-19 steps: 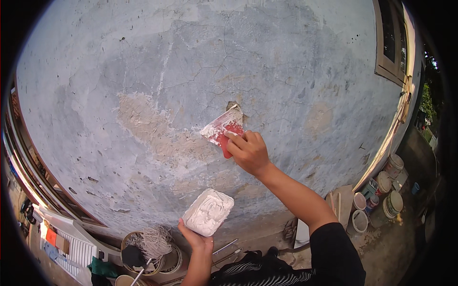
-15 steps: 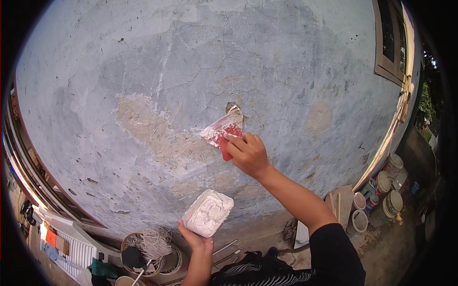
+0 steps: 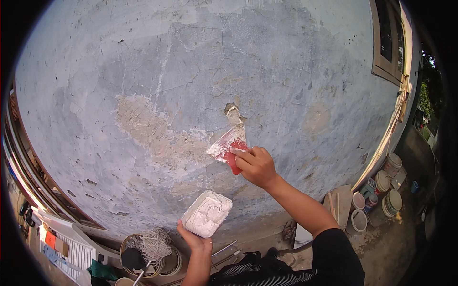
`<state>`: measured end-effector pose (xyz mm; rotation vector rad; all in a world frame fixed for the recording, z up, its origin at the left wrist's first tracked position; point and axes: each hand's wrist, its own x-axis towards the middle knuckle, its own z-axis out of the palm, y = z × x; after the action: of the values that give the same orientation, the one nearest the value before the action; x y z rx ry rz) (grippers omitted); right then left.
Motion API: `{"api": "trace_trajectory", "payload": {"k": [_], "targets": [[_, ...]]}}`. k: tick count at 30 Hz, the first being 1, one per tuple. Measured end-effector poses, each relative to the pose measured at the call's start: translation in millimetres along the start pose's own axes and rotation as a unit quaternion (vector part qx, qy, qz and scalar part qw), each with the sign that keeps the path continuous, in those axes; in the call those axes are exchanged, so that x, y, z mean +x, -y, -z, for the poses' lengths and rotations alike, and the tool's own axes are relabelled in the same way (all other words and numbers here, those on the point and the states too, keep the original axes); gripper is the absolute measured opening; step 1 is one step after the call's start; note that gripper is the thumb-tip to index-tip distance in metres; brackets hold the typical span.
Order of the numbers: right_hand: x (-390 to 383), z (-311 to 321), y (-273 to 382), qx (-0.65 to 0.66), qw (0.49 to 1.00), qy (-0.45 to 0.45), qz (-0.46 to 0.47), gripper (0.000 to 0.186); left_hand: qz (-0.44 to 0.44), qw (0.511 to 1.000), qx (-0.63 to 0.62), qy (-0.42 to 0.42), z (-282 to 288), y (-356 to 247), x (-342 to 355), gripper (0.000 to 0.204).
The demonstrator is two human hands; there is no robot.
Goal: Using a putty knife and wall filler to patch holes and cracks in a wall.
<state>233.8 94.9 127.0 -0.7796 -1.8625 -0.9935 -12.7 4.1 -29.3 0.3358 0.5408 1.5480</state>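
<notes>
Right hand [image 3: 258, 166] grips scraper [image 3: 231, 145] near frame centre, blade smeared white, just below hole [image 3: 231, 109] in wall [image 3: 286, 57]. Left hand [image 3: 196, 240] holds tub [image 3: 220, 220] of white paste [image 3: 208, 213], lower centre. Buckets [image 3: 392, 202] lower right.

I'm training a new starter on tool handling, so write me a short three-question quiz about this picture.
1. Which hand holds the red scraper?

2. True or false: the container of white paste stands on the ground.

3. Where in the picture is the chipped hollow in the wall, relative to the scraper?
A) Just above it
B) Well below it
C) Far to its left

Key:
1. The right hand.
2. False: the left hand holds it up.
3. A.
</notes>
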Motion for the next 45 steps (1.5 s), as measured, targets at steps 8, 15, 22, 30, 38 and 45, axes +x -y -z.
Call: {"api": "trace_trajectory", "payload": {"k": [8,15,22,30,38,45], "targets": [[0,39,-4,0.123,0.988,-0.043,-0.079,0.015,0.006,1.0,-0.008,-0.014,-6,-5,-7,0.079],[30,31,-34,0.531,0.686,-0.21,-0.451,0.01,0.01,1.0,-0.005,-0.008,-9,-3,-6,0.08],[31,-11,-44,0.478,0.684,-0.19,-0.517,0.012,0.005,1.0,-0.002,-0.008,-8,-1,-4,0.078],[-4,-27,-48,0.392,0.705,-0.194,-0.558,0.015,0.007,1.0,0.004,-0.024,-9,-5,-4,0.078],[-43,-20,-48,0.379,0.674,-0.183,-0.607,0.013,0.018,1.0,0.013,-0.012,-15,-1,-2,0.079],[-52,18,-28,0.462,0.634,-0.175,-0.595,0.008,0.016,1.0,0.011,0.001,-4,4,4,0.082]]}}
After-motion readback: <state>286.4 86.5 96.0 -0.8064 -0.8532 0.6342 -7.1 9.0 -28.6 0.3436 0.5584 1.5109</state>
